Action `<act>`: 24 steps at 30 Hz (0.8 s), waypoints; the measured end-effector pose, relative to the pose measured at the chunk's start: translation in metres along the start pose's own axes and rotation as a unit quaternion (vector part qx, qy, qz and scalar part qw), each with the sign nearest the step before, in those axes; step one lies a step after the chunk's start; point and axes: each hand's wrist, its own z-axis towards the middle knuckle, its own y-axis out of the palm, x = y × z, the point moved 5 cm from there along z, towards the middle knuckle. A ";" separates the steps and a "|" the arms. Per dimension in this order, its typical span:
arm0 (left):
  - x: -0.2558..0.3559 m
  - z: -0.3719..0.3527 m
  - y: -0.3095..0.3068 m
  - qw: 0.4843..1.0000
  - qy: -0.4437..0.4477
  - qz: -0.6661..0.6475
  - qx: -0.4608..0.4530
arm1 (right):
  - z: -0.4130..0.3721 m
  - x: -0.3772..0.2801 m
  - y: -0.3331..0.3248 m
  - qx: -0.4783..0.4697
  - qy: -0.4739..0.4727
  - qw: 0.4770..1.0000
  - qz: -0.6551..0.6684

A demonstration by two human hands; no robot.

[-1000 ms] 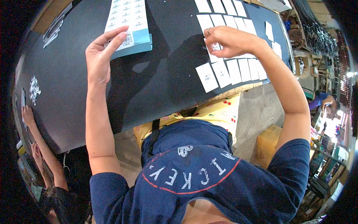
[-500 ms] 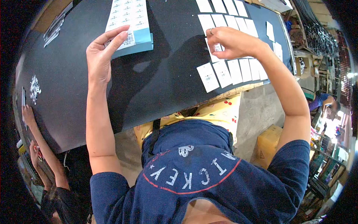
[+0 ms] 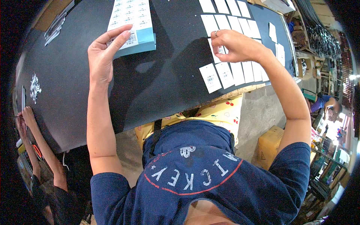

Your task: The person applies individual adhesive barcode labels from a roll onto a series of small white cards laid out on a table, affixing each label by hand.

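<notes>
My left hand [image 3: 102, 56] pinches the lower end of a sheet of barcode stickers [image 3: 132, 14] between thumb and fingers. The sheet's bluish backing strip [image 3: 138, 47] shows at its near end. On the right, my right hand [image 3: 240, 47] is bent with fingertips and thumb close together at a white card, and a barcode label [image 3: 220, 49] shows between them. White cards lie in rows around this hand. In the nearest row, the leftmost card [image 3: 210, 78] and its neighbour [image 3: 225, 75] carry barcode labels.
The black table [image 3: 168, 86] spans the view. At far left, a co-worker's hands [image 3: 27, 114] hold a thin strip near a pile of small silvery pieces [image 3: 35, 89]. A yellow box [image 3: 270, 144] stands on the floor; another person [image 3: 328, 105] is at far right.
My hands keep nearly the same place and grip; the view shifts slightly. At far left, the co-worker's two hands have come together at the thin strip.
</notes>
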 end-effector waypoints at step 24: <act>0.004 0.000 0.002 0.999 -0.004 -0.024 0.022 | -0.007 0.004 0.002 -0.001 0.017 0.999 0.044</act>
